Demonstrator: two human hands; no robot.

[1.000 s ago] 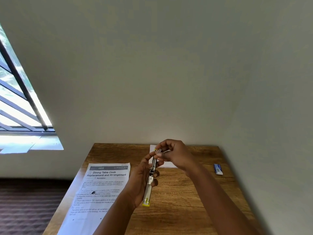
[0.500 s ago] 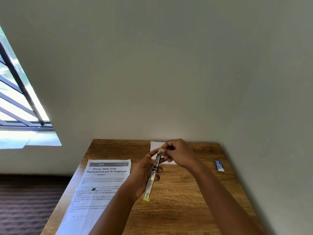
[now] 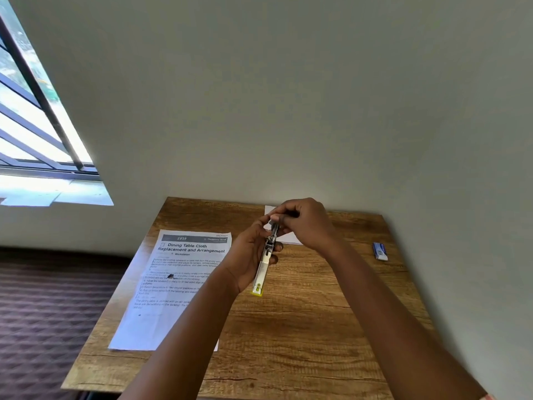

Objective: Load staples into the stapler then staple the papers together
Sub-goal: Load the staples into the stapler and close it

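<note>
A slim metal stapler (image 3: pixel 264 264) with a yellow near end is held above the wooden table (image 3: pixel 302 327), pointing away from me. My left hand (image 3: pixel 249 255) grips it from the left side around its middle. My right hand (image 3: pixel 305 223) pinches the far end of the stapler from above; whether staples sit between those fingers is hidden. Printed papers (image 3: pixel 173 284) headed "Dining Table Cloth Replacement and Arrangement" lie flat on the left part of the table. A small blue and white staple box (image 3: pixel 380 251) lies near the right edge.
A white sheet (image 3: pixel 288 239) lies at the table's back, mostly hidden behind my hands. The table stands against a pale wall. A barred window (image 3: pixel 28 125) is at the left, with dark patterned floor (image 3: pixel 43 313) below.
My right hand's fingers have come down closer onto the far end of the stapler. My left hand keeps the same grip. The view has shifted slightly.
</note>
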